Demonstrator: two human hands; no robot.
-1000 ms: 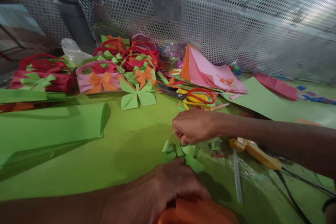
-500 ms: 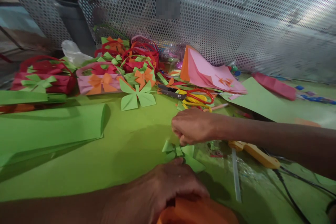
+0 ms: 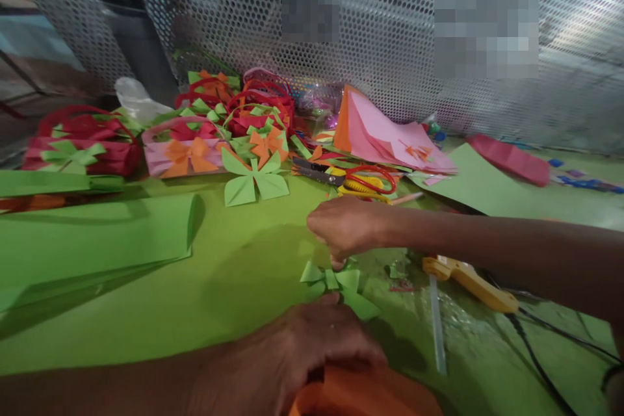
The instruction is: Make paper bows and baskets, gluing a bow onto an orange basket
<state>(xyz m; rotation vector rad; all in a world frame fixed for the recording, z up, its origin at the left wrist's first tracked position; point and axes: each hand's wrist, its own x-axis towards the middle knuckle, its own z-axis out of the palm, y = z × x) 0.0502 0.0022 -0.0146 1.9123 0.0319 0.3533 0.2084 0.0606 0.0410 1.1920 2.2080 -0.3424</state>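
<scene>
At the bottom, my left hand (image 3: 331,338) curls around an orange folded paper piece (image 3: 365,393), with its thumb by a green paper bow (image 3: 331,279). My right hand (image 3: 346,227) is closed just above the bow, one fingertip pointing down at the bow's upper edge. Whatever its fingers might hold is hidden. A larger green paper bow shape (image 3: 256,181) lies beyond, to the left of my right hand. Scissors with red and yellow handles (image 3: 361,181) rest just behind the right hand.
Several paper bags with bows, one pink (image 3: 182,153), stand at the back left. Folded green paper (image 3: 97,234) lies left. A yellow glue gun (image 3: 472,283) with a glue stick (image 3: 437,325) and a black cable (image 3: 541,364) lies right. Pink sheets (image 3: 385,127) lean near the perforated metal panel (image 3: 390,58).
My right hand has shifted slightly left, and its downward fingertip shows more clearly behind the bow. My left hand and the orange paper have hardly moved.
</scene>
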